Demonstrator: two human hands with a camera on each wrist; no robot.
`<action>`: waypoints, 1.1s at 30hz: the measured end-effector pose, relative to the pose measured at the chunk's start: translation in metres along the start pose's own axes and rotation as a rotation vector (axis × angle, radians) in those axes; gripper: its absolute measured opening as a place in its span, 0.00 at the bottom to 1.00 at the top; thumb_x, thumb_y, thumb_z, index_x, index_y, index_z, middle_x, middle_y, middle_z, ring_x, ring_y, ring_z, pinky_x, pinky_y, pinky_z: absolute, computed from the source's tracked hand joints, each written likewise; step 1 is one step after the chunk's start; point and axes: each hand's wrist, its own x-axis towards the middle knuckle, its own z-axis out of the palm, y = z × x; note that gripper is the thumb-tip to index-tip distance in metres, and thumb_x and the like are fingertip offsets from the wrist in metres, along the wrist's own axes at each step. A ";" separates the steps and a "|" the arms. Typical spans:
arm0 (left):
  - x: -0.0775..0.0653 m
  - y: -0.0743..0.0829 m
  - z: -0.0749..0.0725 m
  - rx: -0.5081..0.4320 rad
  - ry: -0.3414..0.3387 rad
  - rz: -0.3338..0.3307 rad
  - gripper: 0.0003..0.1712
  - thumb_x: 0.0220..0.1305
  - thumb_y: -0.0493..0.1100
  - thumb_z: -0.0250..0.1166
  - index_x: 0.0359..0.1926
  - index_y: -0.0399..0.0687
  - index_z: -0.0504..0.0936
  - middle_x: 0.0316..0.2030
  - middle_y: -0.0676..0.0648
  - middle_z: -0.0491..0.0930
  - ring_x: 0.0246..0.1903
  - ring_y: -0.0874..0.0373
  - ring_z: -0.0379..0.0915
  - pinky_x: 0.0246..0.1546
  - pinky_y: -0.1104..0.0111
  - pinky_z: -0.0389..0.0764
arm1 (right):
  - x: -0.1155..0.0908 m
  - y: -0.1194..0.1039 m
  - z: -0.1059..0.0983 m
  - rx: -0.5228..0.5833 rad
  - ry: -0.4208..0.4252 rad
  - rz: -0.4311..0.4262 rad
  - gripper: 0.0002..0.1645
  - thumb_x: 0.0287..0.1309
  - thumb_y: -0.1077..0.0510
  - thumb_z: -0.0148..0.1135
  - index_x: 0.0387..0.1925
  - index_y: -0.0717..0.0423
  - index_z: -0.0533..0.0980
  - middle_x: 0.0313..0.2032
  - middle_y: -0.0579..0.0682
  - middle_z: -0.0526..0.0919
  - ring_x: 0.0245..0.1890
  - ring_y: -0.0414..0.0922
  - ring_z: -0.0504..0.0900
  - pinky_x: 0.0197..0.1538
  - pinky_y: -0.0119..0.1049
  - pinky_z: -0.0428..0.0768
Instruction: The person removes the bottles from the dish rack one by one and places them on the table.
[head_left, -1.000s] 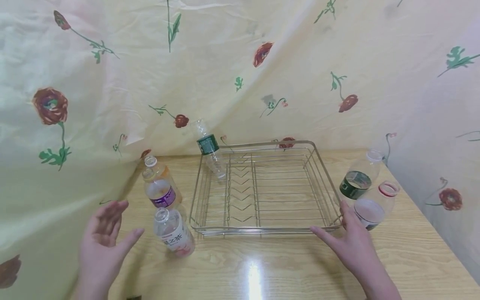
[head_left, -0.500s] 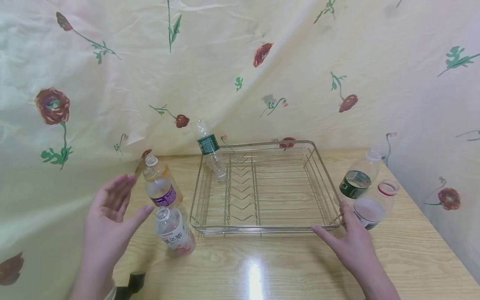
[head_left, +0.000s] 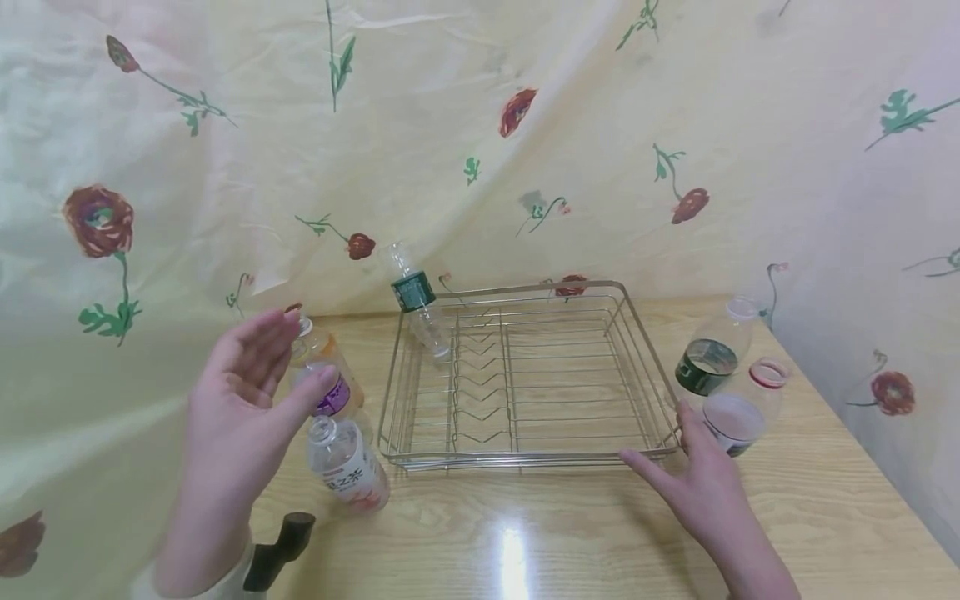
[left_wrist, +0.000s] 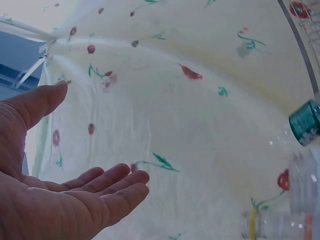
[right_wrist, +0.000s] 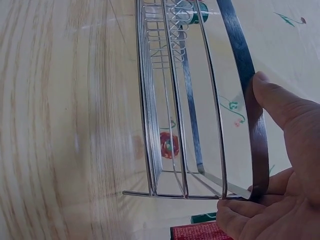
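A wire dish rack (head_left: 517, 457) stands on the table. My right hand (head_left: 705, 487) holds its near right corner; in the right wrist view the thumb (right_wrist: 275, 97) presses the flat rim and the fingers bend around the corner. A clear bottle with a green label (head_left: 414, 292) leans in the rack's back left corner. My left hand (head_left: 240, 417), fingers spread and nothing in them, hovers beside the bottles on the left. It partly hides a purple-labelled bottle (head_left: 334, 398) and an orange-tinted bottle (head_left: 328, 346). Closer to me is a bottle with a white and pink label (head_left: 352, 468).
Right of the rack stand a green-labelled clear bottle (head_left: 708, 362) and a bottle with a red neck ring (head_left: 742, 410), close to the right hand. Flowered cloth (head_left: 450, 150) hangs behind and on both sides of the wooden table (head_left: 600, 542).
My left hand has moved right and upward, towards the left bottles, and now overlaps them in view. My right hand stays at the rack's corner.
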 end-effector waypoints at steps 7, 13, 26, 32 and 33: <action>0.000 0.008 0.021 -0.037 -0.047 0.083 0.41 0.54 0.25 0.75 0.68 0.37 0.68 0.65 0.43 0.73 0.67 0.51 0.66 0.66 0.70 0.66 | 0.001 0.001 0.001 -0.012 0.008 -0.016 0.70 0.58 0.35 0.72 0.78 0.69 0.41 0.72 0.77 0.51 0.69 0.76 0.55 0.64 0.73 0.59; 0.002 0.005 0.039 -0.027 -0.091 0.063 0.41 0.57 0.29 0.76 0.69 0.39 0.67 0.65 0.49 0.74 0.66 0.56 0.67 0.67 0.69 0.66 | 0.000 0.001 0.002 -0.031 0.016 -0.032 0.70 0.59 0.36 0.71 0.78 0.71 0.41 0.72 0.78 0.51 0.69 0.76 0.53 0.64 0.73 0.58; 0.033 -0.032 0.078 0.037 -0.095 -0.093 0.42 0.60 0.42 0.76 0.70 0.37 0.65 0.65 0.45 0.73 0.65 0.54 0.68 0.67 0.67 0.66 | -0.002 0.004 0.005 -0.029 0.064 -0.089 0.66 0.60 0.39 0.72 0.78 0.70 0.44 0.73 0.76 0.52 0.70 0.74 0.53 0.66 0.72 0.56; 0.050 -0.043 0.090 0.041 -0.086 -0.104 0.42 0.61 0.44 0.76 0.70 0.35 0.65 0.64 0.42 0.73 0.64 0.50 0.69 0.66 0.67 0.68 | -0.003 0.003 0.003 -0.044 0.048 -0.073 0.67 0.61 0.38 0.70 0.77 0.71 0.42 0.72 0.77 0.51 0.70 0.76 0.52 0.66 0.73 0.56; 0.052 -0.043 0.092 0.039 -0.085 -0.098 0.42 0.61 0.44 0.76 0.70 0.36 0.65 0.64 0.42 0.73 0.64 0.50 0.69 0.66 0.67 0.68 | -0.003 0.003 0.003 -0.045 0.050 -0.076 0.67 0.61 0.38 0.70 0.77 0.71 0.42 0.72 0.77 0.50 0.70 0.76 0.52 0.66 0.73 0.56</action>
